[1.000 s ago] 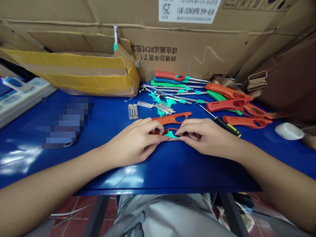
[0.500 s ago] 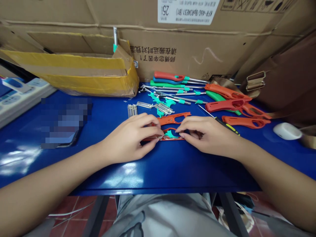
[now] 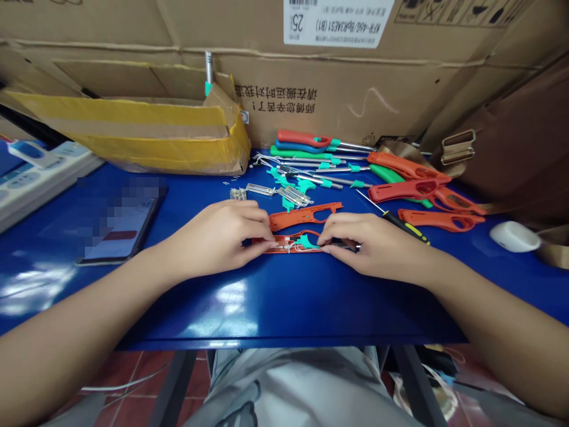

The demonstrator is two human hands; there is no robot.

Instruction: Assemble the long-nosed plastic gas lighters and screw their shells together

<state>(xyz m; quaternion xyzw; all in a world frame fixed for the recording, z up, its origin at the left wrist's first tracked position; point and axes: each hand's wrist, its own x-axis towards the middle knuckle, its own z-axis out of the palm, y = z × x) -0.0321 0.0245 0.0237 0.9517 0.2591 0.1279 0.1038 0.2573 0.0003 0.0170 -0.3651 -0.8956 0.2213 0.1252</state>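
An orange lighter handle half (image 3: pixel 271 249) lies open side up on the table, with a green trigger (image 3: pixel 307 241), white wires and small parts inside it. My left hand (image 3: pixel 231 234) is closed at its left end, thumb and fingertips pinched over the shell. From the right, my right hand (image 3: pixel 373 244) pinches its other end beside the trigger; a dark piece shows under the fingers. Just behind lies a second orange handle half (image 3: pixel 304 217), apart from my fingers. Both hands partly hide the ends of the front shell.
Behind lie assembled lighters (image 3: pixel 306 139), metal lighter tubes (image 3: pixel 329 181), clear fuel tanks (image 3: pixel 293 194) and more orange shells (image 3: pixel 440 219). A screwdriver (image 3: pixel 404 228) rests right, near a white mouse (image 3: pixel 515 236). At left are a phone (image 3: pixel 120 228), power strip (image 3: pixel 44 175) and yellow-taped box (image 3: pixel 169 148).
My left hand has slid a little left along the shell, uncovering more of its inside and the left end of the rear shell. My right hand has barely moved.
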